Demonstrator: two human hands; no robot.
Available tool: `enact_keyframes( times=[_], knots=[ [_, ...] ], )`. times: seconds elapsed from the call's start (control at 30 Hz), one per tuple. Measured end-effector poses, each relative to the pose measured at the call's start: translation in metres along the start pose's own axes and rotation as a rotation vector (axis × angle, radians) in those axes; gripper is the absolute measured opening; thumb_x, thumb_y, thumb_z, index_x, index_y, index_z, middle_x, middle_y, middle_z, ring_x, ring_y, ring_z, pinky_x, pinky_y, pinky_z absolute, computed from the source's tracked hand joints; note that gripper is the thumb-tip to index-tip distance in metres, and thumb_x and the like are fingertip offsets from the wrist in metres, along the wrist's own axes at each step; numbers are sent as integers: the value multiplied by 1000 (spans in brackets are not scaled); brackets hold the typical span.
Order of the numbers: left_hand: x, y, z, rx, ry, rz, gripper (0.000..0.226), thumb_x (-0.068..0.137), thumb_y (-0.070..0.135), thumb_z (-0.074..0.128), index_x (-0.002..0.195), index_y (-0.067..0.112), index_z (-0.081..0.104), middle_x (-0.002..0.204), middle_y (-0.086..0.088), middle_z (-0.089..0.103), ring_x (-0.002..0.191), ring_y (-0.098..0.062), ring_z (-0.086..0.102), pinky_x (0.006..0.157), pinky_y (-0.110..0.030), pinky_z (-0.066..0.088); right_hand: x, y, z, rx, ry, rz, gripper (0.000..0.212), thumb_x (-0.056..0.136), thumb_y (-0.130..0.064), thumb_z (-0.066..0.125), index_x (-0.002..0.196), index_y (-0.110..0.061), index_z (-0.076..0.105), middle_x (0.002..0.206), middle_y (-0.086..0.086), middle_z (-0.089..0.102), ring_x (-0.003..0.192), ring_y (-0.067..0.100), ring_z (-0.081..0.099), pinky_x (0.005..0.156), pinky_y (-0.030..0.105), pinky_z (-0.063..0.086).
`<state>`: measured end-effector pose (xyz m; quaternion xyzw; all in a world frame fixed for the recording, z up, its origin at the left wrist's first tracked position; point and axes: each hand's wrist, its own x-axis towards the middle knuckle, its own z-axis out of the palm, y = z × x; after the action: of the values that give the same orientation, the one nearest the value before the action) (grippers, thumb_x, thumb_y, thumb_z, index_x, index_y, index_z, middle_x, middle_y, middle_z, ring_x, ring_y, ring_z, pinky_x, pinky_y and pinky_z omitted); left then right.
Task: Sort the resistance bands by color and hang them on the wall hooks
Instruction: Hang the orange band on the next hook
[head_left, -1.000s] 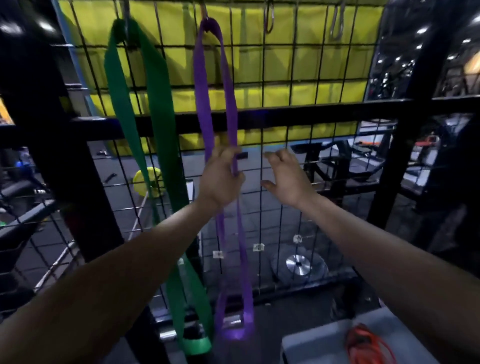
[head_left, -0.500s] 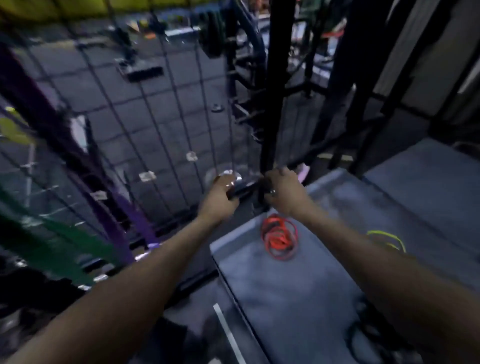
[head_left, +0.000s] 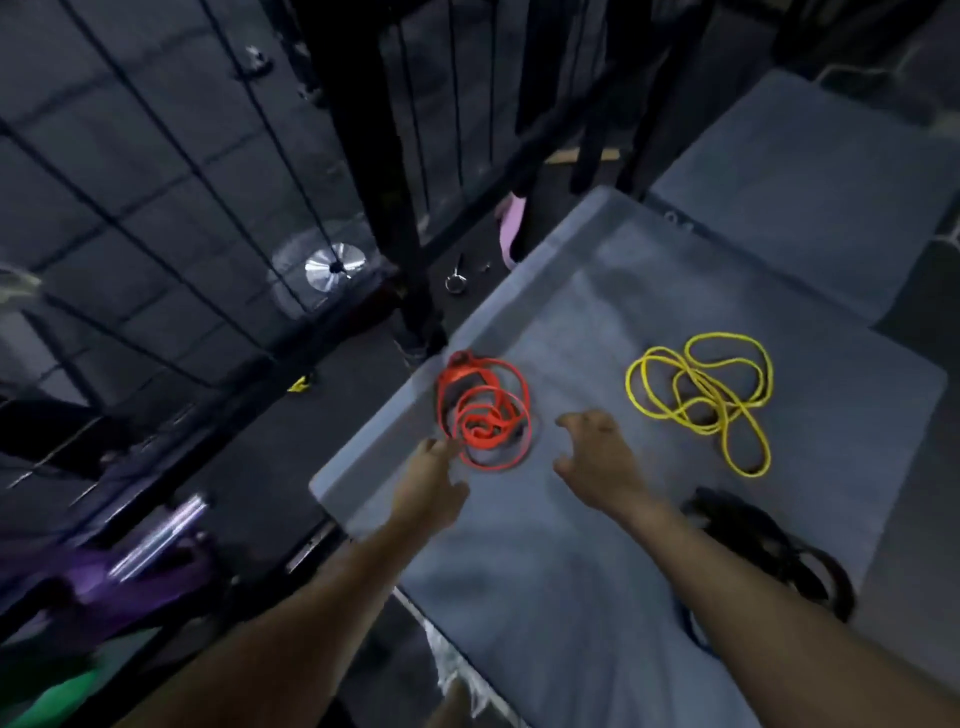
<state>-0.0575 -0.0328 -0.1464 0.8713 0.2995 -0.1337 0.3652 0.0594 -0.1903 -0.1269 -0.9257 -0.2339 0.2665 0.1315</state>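
Grey mat (head_left: 597, 597), one red band (head_left: 483, 410), one yellow (head_left: 701, 395)

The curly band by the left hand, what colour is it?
Red band, seen clearly in the head view.

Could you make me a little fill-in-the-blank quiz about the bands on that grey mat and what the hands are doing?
1. The left hand reaches the coiled ____ band.
2. The thin band lying to the right of the right hand is ____.
3. The black band lies beside the ____ forearm.
4. All three bands lie on a ____ mat.

Missing words: red; yellow; right; grey
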Motion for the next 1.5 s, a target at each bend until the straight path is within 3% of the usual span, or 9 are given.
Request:
enact_keyframes(
  times=[0.37,0.5,0.67,0.77,0.9,1.0,1.13,1.3,1.5],
  knots=[
    [119,-78,93,120,-157,157,62,73,-3,54,132,14,49,135,-10,49,127,-27,44,104,-27,31,92,33,128,59,-106,61,44,82,-9,56,125,-10,51,127,11,47,122,29,43,103,33,36],
    [130,-95,113,483,-104,269,49,85,8,40,131,23,44,134,-1,45,127,-23,42,99,-34,36,104,36,152,88,-118,46,44,83,-7,54,127,-7,51,131,13,47,125,29,42,108,30,30],
    [121,-108,107,692,-30,474,24,51,16,76,74,17,67,73,1,64,68,-21,65,66,-23,50,90,36,156,86,-178,70,49,82,-5,55,131,-8,49,132,13,45,127,28,41,110,33,32],
    [109,-92,83,509,-140,340,21,83,19,58,103,14,62,108,-8,60,105,-30,56,90,-35,43,80,25,134,77,-128,43,47,81,-2,52,128,-10,51,128,11,47,124,28,43,107,34,35],
    [93,-55,40,214,-91,414,40,86,33,41,118,15,58,123,-11,55,108,-36,55,86,-43,48,75,-3,86,47,-97,-42,52,80,-3,51,131,-12,45,129,12,45,125,31,41,107,36,35],
    [72,-17,2,80,-8,505,30,88,25,50,113,13,60,115,-9,58,105,-28,57,85,-33,45,61,-29,47,64,-87,-107,48,85,-14,55,132,-14,44,132,12,42,127,30,40,106,37,36],
    [22,30,-49,-77,42,631,38,78,35,42,88,3,60,81,5,55,78,7,47,74,-9,38,27,-56,-3,72,-29,-175,33,88,-26,54,115,-7,53,121,17,47,116,33,46,93,37,38],
    [-42,60,-113,-18,206,498,5,87,18,50,84,19,45,79,3,49,65,-2,41,62,-22,33,-31,-98,-82,88,86,-284,16,89,-14,48,76,-20,40,108,21,59,103,36,55,76,37,37],
    [-126,112,-180,-3,410,525,7,93,16,50,92,13,44,69,4,41,65,-14,40,58,-21,31,-110,-149,-172,187,235,-501,10,93,-12,41,100,-5,41,87,16,56,78,31,50,64,30,28]
  ],
)
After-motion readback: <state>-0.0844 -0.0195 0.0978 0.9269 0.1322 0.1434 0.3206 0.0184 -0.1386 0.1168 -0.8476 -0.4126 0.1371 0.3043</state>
